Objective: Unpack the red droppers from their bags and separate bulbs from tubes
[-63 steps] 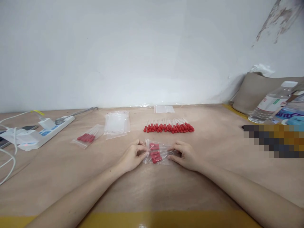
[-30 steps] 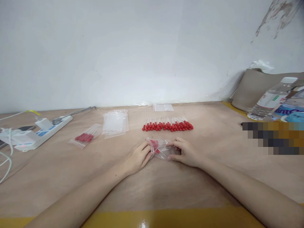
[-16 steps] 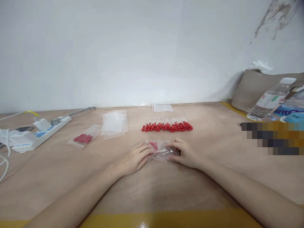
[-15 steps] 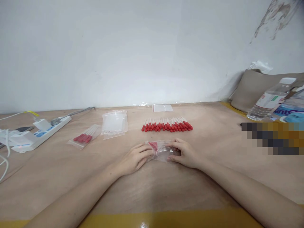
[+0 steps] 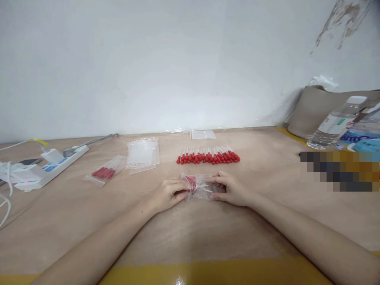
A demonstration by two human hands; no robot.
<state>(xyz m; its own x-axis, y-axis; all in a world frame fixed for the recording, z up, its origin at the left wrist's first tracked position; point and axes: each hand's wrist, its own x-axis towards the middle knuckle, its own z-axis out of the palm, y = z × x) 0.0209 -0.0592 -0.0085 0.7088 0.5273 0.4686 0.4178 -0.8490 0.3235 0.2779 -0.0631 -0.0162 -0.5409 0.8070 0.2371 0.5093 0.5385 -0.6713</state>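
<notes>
Pinching a clear bag [image 5: 202, 186] of red-tipped swabs [image 5: 192, 181] from either end, the left hand [image 5: 170, 193] and right hand [image 5: 230, 189] rest on the tabletop [image 5: 190, 233].

1. It looked like a small packing workshop, set up at a plain table [image 5: 190, 233] against a bare white wall [image 5: 178, 63] with a patch of peeling paint [image 5: 341, 19].
2. A long row of red-capped tubes [image 5: 208, 156] lay sorted on the table, with a stack of empty clear bags [image 5: 143, 154] to its left and one filled bag [image 5: 106, 171] further left.
3. The left hand [image 5: 169, 194] and right hand [image 5: 230, 189] held a small clear bag [image 5: 199, 186] with red caps inside: hand packing work.
4. Yellow tape [image 5: 208, 273] edged the table, and a power strip [image 5: 50, 168] and a water bottle [image 5: 335, 124] sat at its sides.
</notes>
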